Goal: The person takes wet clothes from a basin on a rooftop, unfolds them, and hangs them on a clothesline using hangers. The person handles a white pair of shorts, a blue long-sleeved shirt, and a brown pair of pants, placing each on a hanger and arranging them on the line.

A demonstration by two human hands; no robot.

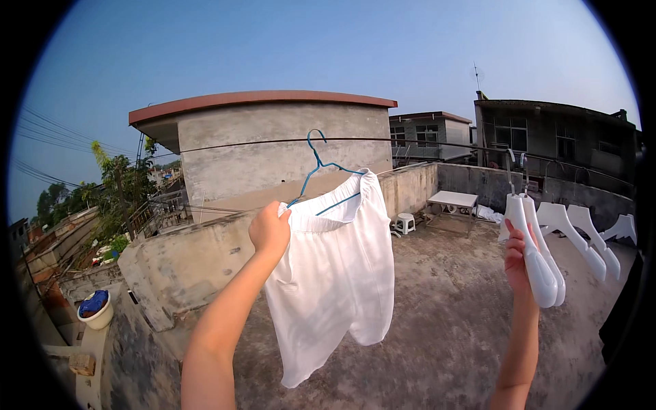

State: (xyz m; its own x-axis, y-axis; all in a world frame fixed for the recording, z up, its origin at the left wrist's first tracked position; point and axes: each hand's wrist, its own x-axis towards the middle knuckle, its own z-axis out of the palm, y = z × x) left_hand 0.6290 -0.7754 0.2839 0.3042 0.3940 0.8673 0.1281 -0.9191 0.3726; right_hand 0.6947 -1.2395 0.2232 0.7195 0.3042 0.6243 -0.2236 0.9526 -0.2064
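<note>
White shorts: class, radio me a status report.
Left fingers grip waistband edge. White shorts on blue hanger, hook at line. Right fingers at white hangers. Nothing visibly blocking shorts.

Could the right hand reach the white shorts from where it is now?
Probably yes: only open air shows between the right hand and the white shorts, though it must leave the white hanger it touches.

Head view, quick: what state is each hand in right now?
Left hand: closed, holding the white shorts near the top.
Right hand: at the white hangers, partly hidden; whether it grips cannot be told.
</note>
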